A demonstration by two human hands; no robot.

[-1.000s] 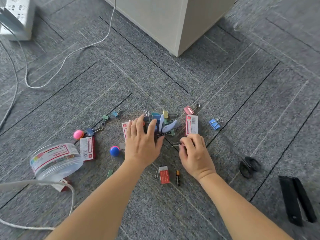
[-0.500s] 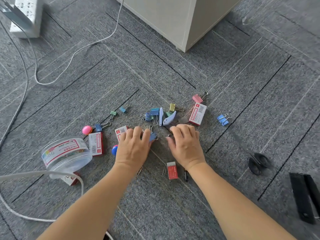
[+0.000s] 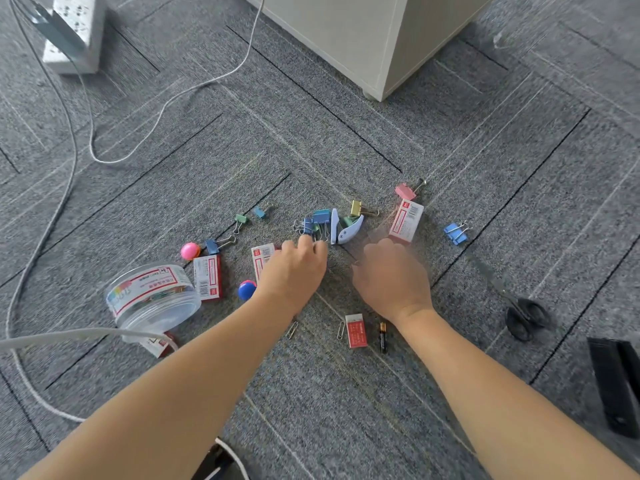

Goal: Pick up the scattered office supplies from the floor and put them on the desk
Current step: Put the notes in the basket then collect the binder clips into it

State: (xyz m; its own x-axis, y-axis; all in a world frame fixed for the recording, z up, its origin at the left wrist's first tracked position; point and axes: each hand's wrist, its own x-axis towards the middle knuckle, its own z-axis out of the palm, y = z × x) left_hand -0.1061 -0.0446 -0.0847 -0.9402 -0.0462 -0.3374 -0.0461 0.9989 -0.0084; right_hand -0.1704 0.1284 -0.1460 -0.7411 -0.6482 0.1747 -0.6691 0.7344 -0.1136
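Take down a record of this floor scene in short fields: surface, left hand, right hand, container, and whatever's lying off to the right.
surface: grey carpet, office supplies scattered on it
left hand: fingers curled at the binder clips; grip unclear
right hand: blurred, knuckles up, just below the staple box
container: clear tub, left of both hands
right side: scissors; black stapler at the frame edge

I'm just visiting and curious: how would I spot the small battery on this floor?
Find the person's right hand on the grey carpet. Beside its wrist lies a small red box; the battery sits between them. It alone is a thin black stick with a gold end.
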